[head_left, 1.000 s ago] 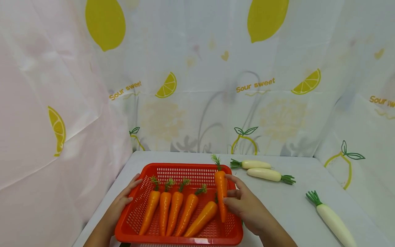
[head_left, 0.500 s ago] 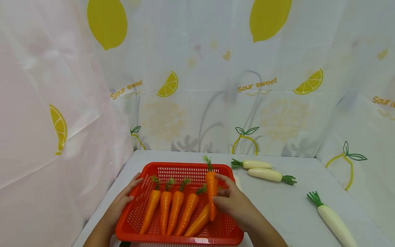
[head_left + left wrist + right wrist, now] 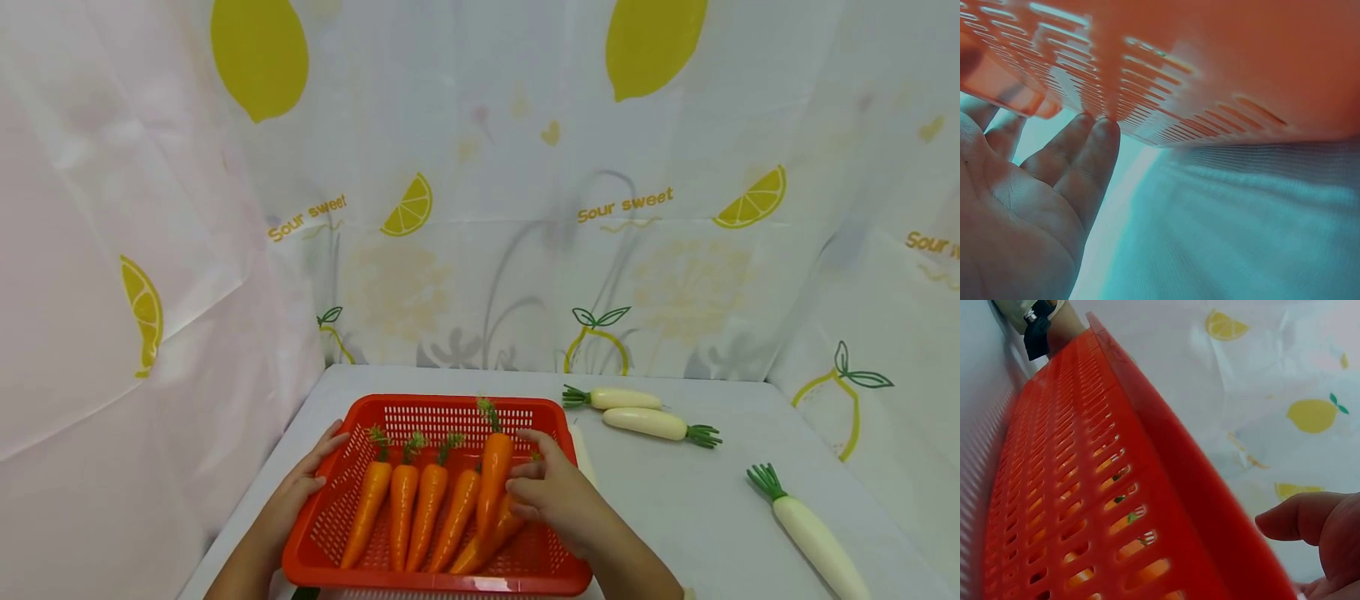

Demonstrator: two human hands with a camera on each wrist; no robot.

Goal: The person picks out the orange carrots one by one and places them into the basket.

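Observation:
A red perforated plastic basket (image 3: 442,581) holds several carrots in a row, green tops toward the back. One carrot (image 3: 493,479) lies at a slant over another carrot (image 3: 504,533) on the basket's right side. My right hand (image 3: 562,500) is just right of the upper carrot, inside the basket's right rim, its fingers spread and slightly bent. In the right wrist view its thumb (image 3: 1297,515) shows above the rim; the other fingers are mostly hidden. My left hand (image 3: 288,496) rests against the basket's left side; in the left wrist view its fairly straight fingers touch the slotted wall (image 3: 1147,94).
Two white radishes (image 3: 626,399) lie at the back right of the white table (image 3: 675,500), and another white radish (image 3: 819,542) at the far right. A pale piece shows beside the basket's right edge. Lemon-printed curtains (image 3: 480,292) enclose the table.
My right hand has carried the upright carrot leftward and let it go onto the carrots in the basket; its fingers have spread. The left hand has stayed at the basket's side.

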